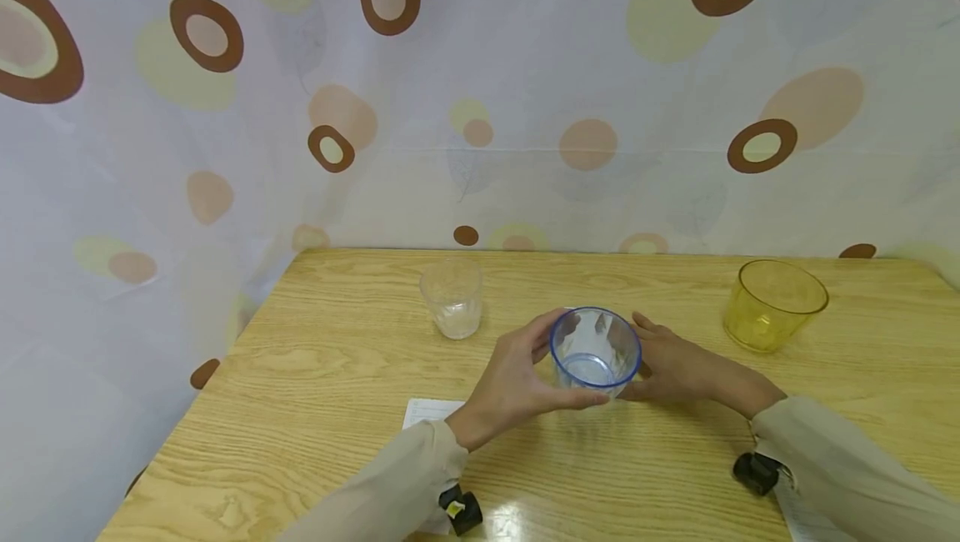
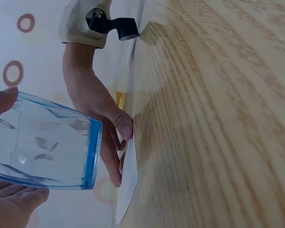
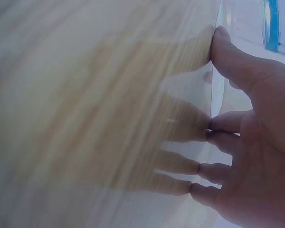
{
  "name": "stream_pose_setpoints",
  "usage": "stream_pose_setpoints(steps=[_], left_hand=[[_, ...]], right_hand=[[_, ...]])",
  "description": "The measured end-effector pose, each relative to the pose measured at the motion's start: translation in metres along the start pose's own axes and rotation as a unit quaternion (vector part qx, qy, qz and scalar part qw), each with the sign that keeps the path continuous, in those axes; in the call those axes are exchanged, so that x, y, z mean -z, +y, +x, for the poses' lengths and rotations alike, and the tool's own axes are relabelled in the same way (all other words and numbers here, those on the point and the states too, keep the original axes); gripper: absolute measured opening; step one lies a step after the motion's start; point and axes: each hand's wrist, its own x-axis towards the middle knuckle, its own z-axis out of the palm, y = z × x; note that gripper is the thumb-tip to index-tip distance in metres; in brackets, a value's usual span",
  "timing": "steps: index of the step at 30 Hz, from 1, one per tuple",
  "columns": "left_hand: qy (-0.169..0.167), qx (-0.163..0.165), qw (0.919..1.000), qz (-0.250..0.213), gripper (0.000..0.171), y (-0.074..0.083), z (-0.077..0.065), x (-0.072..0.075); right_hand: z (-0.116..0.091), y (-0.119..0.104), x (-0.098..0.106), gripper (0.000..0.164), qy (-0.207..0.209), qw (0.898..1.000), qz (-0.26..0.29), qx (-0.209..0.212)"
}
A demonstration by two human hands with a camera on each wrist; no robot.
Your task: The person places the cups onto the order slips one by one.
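My left hand [image 1: 517,375] grips a clear glass bowl with a blue rim [image 1: 588,385], thumb on the near side and fingers around the far left. In the left wrist view the bowl [image 2: 52,147] is raised off the wooden table. Just right of it, my right hand [image 1: 675,363] has its fingertips down on the tabletop, fingers spread, as the right wrist view shows. A white sheet of paper [image 2: 128,183] lies flat on the table by those fingers. Whether the right fingers hold the paper's edge is hard to see.
A clear tumbler [image 1: 453,308] stands at the back left of the table. At the back right is a yellow transparent bowl [image 1: 750,329]. Another printed paper [image 1: 431,410] lies partly under my left forearm, and one more sheet [image 1: 806,513] under the right. A patterned curtain [image 1: 525,192] hangs behind.
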Motion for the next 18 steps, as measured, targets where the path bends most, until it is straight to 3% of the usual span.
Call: stream_pose_setpoints(steps=[9,18], left_hand=[[0.017,0.000,0.9999,-0.001,0.084,-0.006,0.010,-0.001],[0.035,0.011,0.9993,-0.007,0.084,-0.009,0.020,-0.005]], right_hand=[[-0.001,-0.002,0.001,0.076,-0.010,0.999,0.011,-0.030],[-0.001,-0.002,0.002,0.083,-0.006,1.000,0.004,-0.017]])
